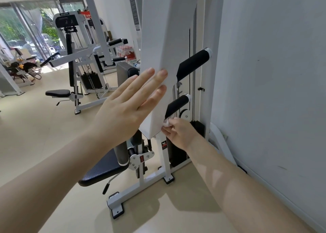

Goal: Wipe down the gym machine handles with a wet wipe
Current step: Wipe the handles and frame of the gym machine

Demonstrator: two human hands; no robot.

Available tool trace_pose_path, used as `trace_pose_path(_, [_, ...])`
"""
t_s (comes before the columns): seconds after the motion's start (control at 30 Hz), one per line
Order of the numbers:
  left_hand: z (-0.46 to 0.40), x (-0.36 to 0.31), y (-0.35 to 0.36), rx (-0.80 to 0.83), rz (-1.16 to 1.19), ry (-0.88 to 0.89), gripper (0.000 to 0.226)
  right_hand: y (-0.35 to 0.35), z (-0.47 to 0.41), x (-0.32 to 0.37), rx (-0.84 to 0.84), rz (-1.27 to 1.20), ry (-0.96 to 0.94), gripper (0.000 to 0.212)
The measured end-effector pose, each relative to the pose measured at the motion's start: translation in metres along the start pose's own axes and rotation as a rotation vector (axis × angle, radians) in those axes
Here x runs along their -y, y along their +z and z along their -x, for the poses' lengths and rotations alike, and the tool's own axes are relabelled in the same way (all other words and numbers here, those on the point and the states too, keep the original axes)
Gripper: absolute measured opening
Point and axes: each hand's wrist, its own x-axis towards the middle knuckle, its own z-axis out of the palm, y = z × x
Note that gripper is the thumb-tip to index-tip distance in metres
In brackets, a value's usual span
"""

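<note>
A white gym machine arm [164,38] hangs down in front of me with two black foam handles sticking out to its right: an upper handle [194,63] and a lower handle [177,105]. My left hand [130,102] lies flat and open against the left face of the white arm, fingers spread. My right hand [180,132] pinches a crumpled white wet wipe [167,121] at the base of the lower handle, where it meets the arm. Part of both handles is hidden behind the white arm.
The machine's black seat [104,169] and white base frame [141,185] stand below my hands. A white wall [273,74] runs close on the right. Other white machines [77,60] stand on the beige floor at the back left, near large windows.
</note>
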Motion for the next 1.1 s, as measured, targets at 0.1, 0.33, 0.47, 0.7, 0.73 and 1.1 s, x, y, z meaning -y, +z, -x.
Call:
trace_pose_path(0.1, [-0.001,0.001,0.0,-0.001,0.007,0.006,0.04,-0.004,-0.005,0.012,-0.067,-0.026,0.055,0.016])
trace_pose_path(0.33, [0.0,0.002,0.0,0.0,-0.003,0.004,0.04,0.0,0.003,0.025,-0.302,0.013,0.018,0.028])
trace_pose_path(0.47, [-0.001,0.002,0.0,-0.021,0.001,-0.008,0.039,-0.002,0.014,0.042,-0.554,0.311,-0.562,0.041])
trace_pose_path(0.7, [-0.002,0.004,-0.001,-0.009,-0.039,0.017,0.038,-0.001,-0.004,0.047,-0.412,0.86,-1.188,0.056])
trace_pose_path(0.73, [-0.002,0.004,-0.001,-0.013,-0.043,0.017,0.038,-0.009,-0.011,0.05,-0.453,0.921,-1.209,0.057])
trace_pose_path(1.1, [-0.001,0.009,0.002,-0.019,-0.06,0.011,0.039,-0.03,-0.025,0.099,-0.456,0.936,-1.353,0.034])
